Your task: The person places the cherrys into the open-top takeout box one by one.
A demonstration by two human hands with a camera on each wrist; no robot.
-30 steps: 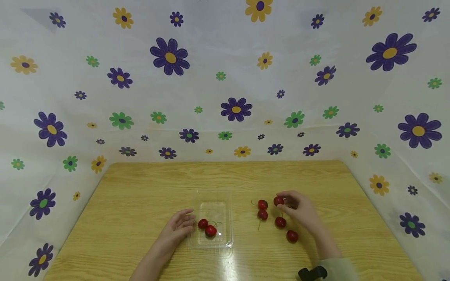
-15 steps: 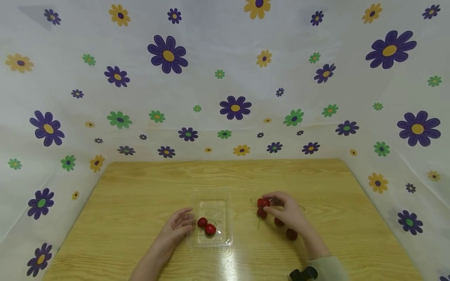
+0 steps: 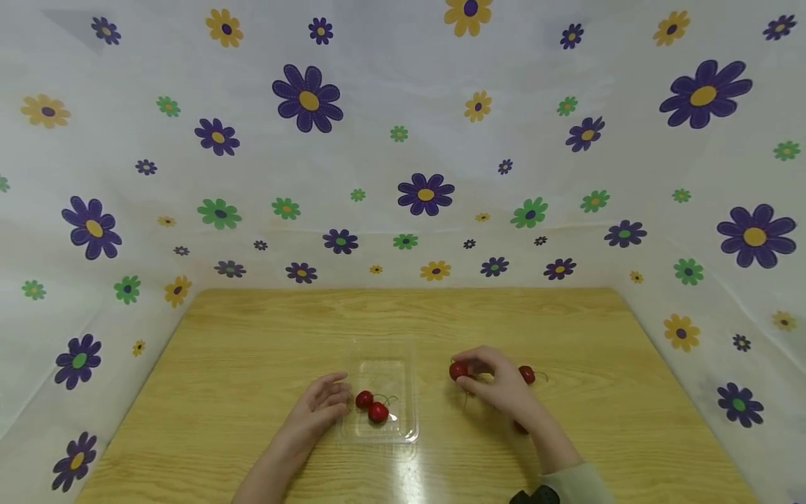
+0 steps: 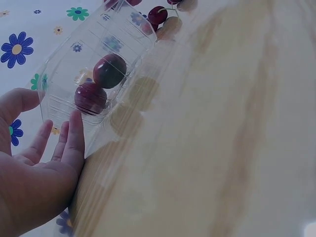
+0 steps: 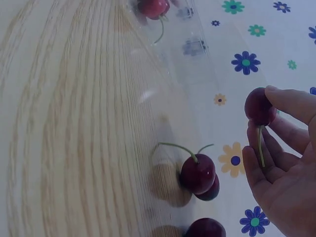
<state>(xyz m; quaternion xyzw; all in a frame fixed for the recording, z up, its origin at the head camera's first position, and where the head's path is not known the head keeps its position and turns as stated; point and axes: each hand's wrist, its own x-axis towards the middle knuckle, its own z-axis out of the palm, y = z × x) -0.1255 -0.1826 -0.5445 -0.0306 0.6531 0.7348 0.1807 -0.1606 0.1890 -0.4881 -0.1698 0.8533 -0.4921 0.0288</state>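
Between thumb and fingertips my right hand (image 3: 500, 385) pinches a dark red cherry (image 3: 458, 370), held above the table. In the right wrist view that cherry (image 5: 258, 106) has its green stem hanging down toward the palm. My left hand (image 3: 315, 407) lies relaxed at the left side of a clear plastic container (image 3: 412, 413), fingertips at its wall. Two cherries (image 3: 378, 412) with stems sit inside the container. In the left wrist view the hand (image 4: 42, 182) has loosely bent fingers and holds nothing; the cherries (image 4: 110, 70) show through the clear wall.
More cherries lie on the wooden table (image 3: 264, 336) around the right hand, one cherry (image 3: 526, 374) just right of it; others are partly hidden by it. In the right wrist view, stemmed cherries (image 5: 197, 174) lie below the hand. A flowered cloth (image 3: 371, 154) surrounds the table.
My right hand has moved left with the pinched cherry, passing over the loose cherries toward the container. The left hand and the container have stayed in place.
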